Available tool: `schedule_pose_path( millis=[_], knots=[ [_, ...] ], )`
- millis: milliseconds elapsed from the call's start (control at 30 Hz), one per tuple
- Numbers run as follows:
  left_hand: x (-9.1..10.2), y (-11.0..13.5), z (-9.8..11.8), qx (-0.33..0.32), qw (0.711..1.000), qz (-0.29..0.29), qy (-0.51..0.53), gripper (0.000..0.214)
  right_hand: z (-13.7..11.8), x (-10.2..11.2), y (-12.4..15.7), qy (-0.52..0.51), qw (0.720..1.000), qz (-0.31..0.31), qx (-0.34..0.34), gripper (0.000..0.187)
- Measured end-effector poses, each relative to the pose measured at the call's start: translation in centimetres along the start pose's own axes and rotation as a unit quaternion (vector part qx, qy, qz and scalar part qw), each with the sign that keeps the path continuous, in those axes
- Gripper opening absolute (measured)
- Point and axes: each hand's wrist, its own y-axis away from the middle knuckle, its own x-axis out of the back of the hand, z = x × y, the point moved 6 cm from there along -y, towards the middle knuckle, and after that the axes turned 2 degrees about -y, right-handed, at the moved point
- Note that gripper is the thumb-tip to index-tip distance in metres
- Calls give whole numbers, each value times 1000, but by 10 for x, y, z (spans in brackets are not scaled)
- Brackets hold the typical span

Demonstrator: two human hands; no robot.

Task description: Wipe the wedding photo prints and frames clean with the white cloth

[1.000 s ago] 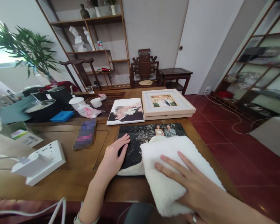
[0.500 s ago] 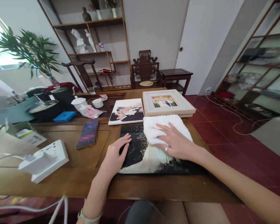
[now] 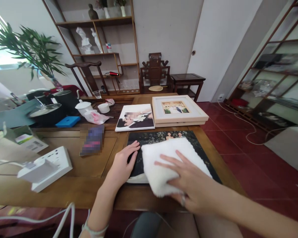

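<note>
Along the near edge of the table (image 3: 81, 189), the left hand (image 3: 123, 162) rests loosely open on the photo's (image 3: 138, 166) left side, probably steadying it, while the right hand (image 3: 192, 178), fingers spread unclenched, covers the towel (image 3: 159, 179), with the photo partly underneath.

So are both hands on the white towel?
No, only the right hand is on the towel; the left hand rests at the edge of the dark picture.
</note>
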Motion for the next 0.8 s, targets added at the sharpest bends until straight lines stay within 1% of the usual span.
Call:
schedule_pose_path(
  millis=[100, 167, 267, 333, 400, 567, 633, 700, 733, 800],
  knots=[
    [1, 1, 0, -3, 1000, 7, 6, 28, 36, 16, -25, 35, 997, 47, -50, 31],
    [1, 1, 0, -3, 1000, 12, 10, 27, 56, 23, -42, 60, 994, 60, -68, 34],
    [1, 2, 0, -4, 1000, 15, 10, 27, 68, 26, -60, 86, 992, 65, -72, 35],
    [1, 2, 0, -4, 1000, 14, 8, 27, 64, 22, -61, 94, 991, 63, -74, 34],
    [1, 2, 0, -2, 1000, 12, 3, 28, 48, 14, -54, 87, 993, 50, -67, 33],
    [-1, 1, -1, 6, 1000, -3, -11, 31, -15, -10, -15, 43, 999, -6, 5, 27],
    [-1, 1, -1, 4, 1000, -4, -9, 31, -31, -15, -3, 24, 999, -31, 21, 27],
    [-1, 1, 0, 3, 1000, -4, -8, 31, -35, -16, 2, 9, 999, -43, 18, 27],
    [-1, 1, 0, 3, 1000, -4, -8, 31, -32, -14, 2, 5, 999, -38, 10, 28],
    [-1, 1, 0, 1, 1000, -4, -7, 31, -18, -7, -4, 5, 1000, -13, -12, 28]
  ],
)
